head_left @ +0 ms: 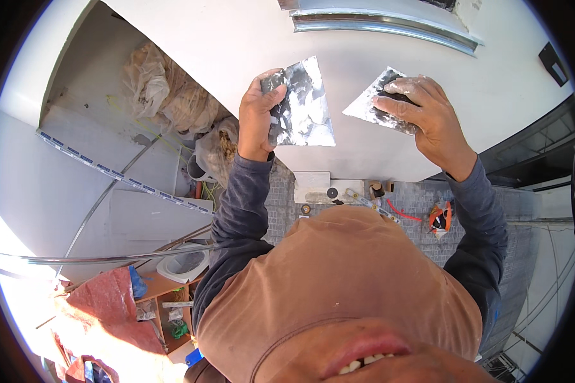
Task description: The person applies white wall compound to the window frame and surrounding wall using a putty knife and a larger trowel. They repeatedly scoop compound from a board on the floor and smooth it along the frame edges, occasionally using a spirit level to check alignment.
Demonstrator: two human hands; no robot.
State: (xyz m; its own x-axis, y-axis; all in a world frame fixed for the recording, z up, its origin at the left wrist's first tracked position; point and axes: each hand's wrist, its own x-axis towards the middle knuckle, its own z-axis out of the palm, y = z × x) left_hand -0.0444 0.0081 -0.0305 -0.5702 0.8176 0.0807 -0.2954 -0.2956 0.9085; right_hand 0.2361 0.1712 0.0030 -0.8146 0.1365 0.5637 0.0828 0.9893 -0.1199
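While left fingers (274, 97) clamp one smeared blade (308, 105) | right fingers (400, 109) clamp a second blade (367, 104)

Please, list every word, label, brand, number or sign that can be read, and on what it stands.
No text can be read.
Long, narrow strip with repeated blue marks: too small.
Black, flat, angular object with pale patch: no readable letters.
White-smeared metal blade in left hand: none visible.

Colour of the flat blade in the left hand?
Flat blade: dark grey, with patchy white smears; head view.
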